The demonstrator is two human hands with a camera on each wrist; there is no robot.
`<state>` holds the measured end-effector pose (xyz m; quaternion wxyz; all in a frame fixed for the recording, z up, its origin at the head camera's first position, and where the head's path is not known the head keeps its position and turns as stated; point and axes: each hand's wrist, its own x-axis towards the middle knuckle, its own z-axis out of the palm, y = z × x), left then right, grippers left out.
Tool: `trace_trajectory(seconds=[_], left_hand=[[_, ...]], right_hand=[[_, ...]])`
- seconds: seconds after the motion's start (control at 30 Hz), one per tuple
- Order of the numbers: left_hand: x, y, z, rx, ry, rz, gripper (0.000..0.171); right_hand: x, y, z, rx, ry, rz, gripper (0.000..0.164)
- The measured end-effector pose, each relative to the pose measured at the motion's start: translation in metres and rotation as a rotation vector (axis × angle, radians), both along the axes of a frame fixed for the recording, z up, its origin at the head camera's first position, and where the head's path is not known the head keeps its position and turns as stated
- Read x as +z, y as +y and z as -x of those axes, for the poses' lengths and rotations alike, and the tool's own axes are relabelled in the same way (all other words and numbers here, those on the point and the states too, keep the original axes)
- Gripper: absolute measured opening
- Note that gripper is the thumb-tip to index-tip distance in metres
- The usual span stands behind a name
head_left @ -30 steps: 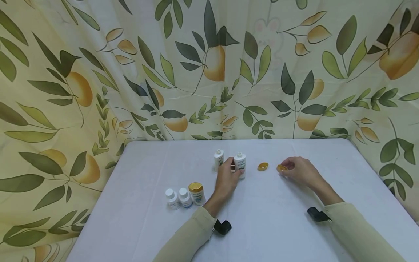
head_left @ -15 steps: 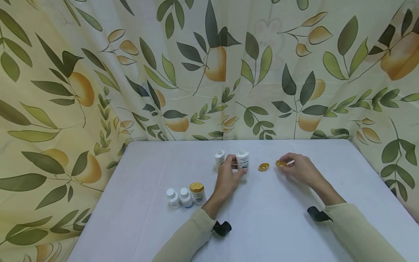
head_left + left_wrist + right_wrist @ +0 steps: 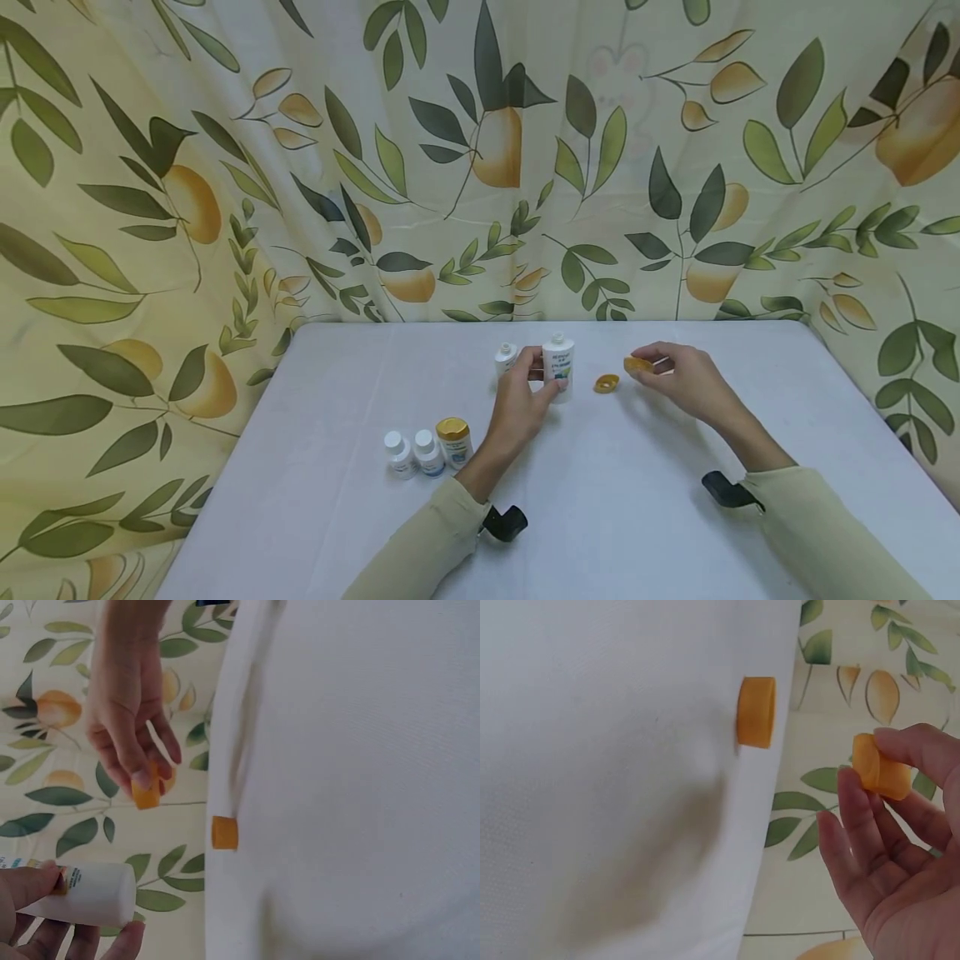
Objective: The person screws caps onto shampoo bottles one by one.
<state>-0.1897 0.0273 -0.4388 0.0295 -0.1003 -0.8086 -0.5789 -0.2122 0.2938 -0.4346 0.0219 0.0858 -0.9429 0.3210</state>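
Observation:
My left hand [image 3: 520, 404] grips a white bottle [image 3: 557, 362] without a cap, upright and raised over the table. In the left wrist view the thumb and fingers wrap round that bottle [image 3: 94, 892]. My right hand [image 3: 686, 379] pinches a golden-yellow cap [image 3: 638, 364] between thumb and fingertips, above the table and to the right of the bottle. The right wrist view shows this cap [image 3: 877, 766] close up, tilted in the fingers. A second golden-yellow cap [image 3: 607, 383] lies on the table between the two hands.
Another uncapped white bottle [image 3: 506, 357] stands behind my left hand, partly hidden. Nearer, two white-capped bottles [image 3: 429, 454] and a gold-lidded bottle [image 3: 454, 442] stand in a row on the white table [image 3: 315, 500]. A leaf-and-fruit patterned curtain [image 3: 480, 208] hangs behind the table.
My left hand has raised the bottle and moved it slightly right. My right hand has lifted its cap and brought it a little left toward the bottle.

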Motion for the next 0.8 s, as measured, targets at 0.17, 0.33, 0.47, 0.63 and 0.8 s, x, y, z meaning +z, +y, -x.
trace_trajectory(seconds=[0.17, 0.33, 0.47, 0.63, 0.8], left_hand=[[0.005, -0.003, -0.001, -0.009, 0.020, -0.001, 0.043], [0.012, -0.007, -0.003, -0.015, 0.014, 0.002, 0.043], [0.016, -0.011, -0.004, -0.021, 0.024, -0.007, 0.044], [0.023, -0.016, -0.005, -0.028, 0.038, -0.007, 0.045], [0.028, -0.022, -0.007, -0.039, 0.063, -0.028, 0.044]], right_hand=[[0.006, -0.004, -0.001, -0.017, -0.023, 0.042, 0.036], [0.013, -0.007, -0.002, -0.038, -0.043, 0.089, 0.038], [0.018, -0.010, -0.004, -0.036, -0.045, 0.119, 0.041], [0.025, -0.014, -0.007, -0.021, -0.042, 0.149, 0.044], [0.031, -0.017, -0.009, 0.002, -0.034, 0.188, 0.044]])
